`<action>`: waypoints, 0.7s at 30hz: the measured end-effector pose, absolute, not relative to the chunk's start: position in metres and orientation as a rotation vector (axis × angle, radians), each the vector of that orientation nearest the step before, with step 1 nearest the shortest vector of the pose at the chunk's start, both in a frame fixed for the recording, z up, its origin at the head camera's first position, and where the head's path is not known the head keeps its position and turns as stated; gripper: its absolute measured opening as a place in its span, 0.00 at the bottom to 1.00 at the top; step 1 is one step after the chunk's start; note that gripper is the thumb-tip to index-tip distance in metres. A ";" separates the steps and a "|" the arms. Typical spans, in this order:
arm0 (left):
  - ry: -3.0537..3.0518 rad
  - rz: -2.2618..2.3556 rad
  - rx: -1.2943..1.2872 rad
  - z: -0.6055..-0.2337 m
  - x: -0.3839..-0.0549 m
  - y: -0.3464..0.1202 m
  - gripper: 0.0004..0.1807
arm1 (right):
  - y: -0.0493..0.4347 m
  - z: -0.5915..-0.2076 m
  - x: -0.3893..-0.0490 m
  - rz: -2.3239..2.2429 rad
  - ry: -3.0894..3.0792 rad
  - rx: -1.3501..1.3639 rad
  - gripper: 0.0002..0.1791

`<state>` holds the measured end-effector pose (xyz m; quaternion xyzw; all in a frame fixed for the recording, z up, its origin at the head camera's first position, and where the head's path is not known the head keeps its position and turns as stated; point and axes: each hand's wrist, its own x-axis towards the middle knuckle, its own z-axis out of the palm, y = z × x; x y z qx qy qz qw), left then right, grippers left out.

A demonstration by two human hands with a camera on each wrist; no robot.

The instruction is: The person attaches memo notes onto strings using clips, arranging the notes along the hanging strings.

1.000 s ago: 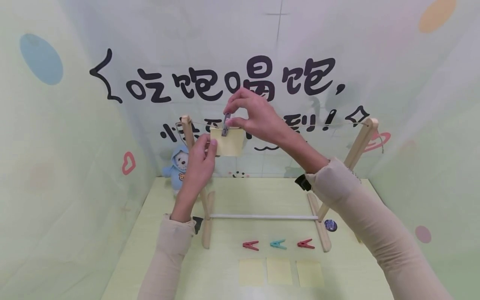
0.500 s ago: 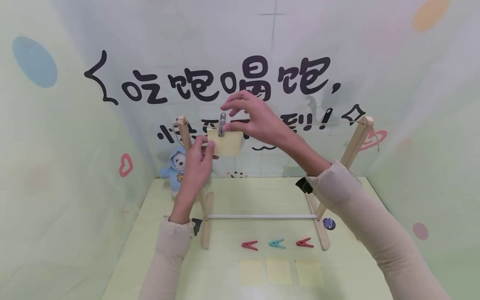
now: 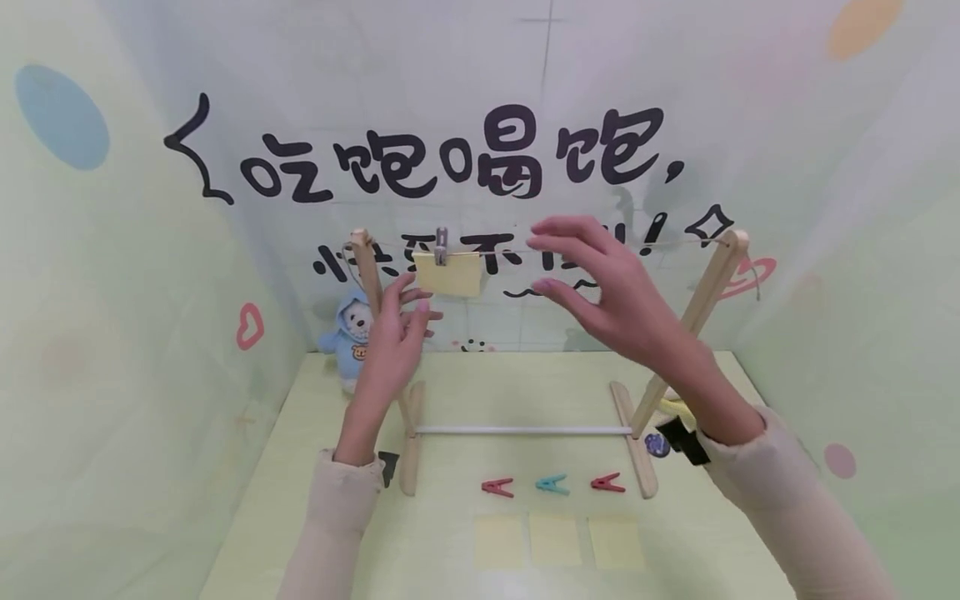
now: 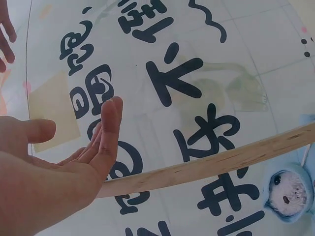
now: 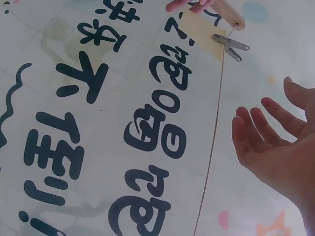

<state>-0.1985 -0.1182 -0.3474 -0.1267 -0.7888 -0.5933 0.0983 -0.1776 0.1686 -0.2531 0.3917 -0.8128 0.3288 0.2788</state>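
Observation:
A yellow paper square (image 3: pixel 450 277) hangs from the string (image 5: pixel 211 142), held by a grey clothespin (image 3: pixel 441 247) near its upper left part. My left hand (image 3: pixel 401 329) is just below and left of the paper, fingers loosely spread and holding nothing. In the left wrist view its thumb overlaps the paper (image 4: pixel 56 113). My right hand (image 3: pixel 615 292) is to the right of the paper, fingers apart and nothing in them. On the table lie two red clothespins (image 3: pixel 498 487) with a blue clothespin (image 3: pixel 552 484) between them, above three yellow paper squares (image 3: pixel 555 539).
A wooden stand with two upright posts (image 3: pixel 705 304) carries the string; a white rod (image 3: pixel 525 431) joins its feet. Behind the left post sits a blue plush toy (image 3: pixel 352 342). A dark round object (image 3: pixel 657 445) lies by the right foot. A printed cloth forms the backdrop.
My right hand has let go of the grey clothespin and moved right. My left hand has released the paper and dropped slightly. Paper and clothespin stay on the string.

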 end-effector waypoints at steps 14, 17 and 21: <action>-2.740 -1.539 -0.235 -0.530 -0.119 -0.117 0.20 | 0.166 -0.414 -0.133 0.974 -2.428 1.091 0.14; -2.870 -1.492 -0.288 -0.576 -0.094 -0.108 0.23 | 0.156 -0.458 -0.127 0.875 -2.599 1.058 0.11; -2.934 -1.491 -0.328 -0.609 -0.074 -0.098 0.26 | 0.147 -0.515 -0.122 0.649 -2.757 0.966 0.13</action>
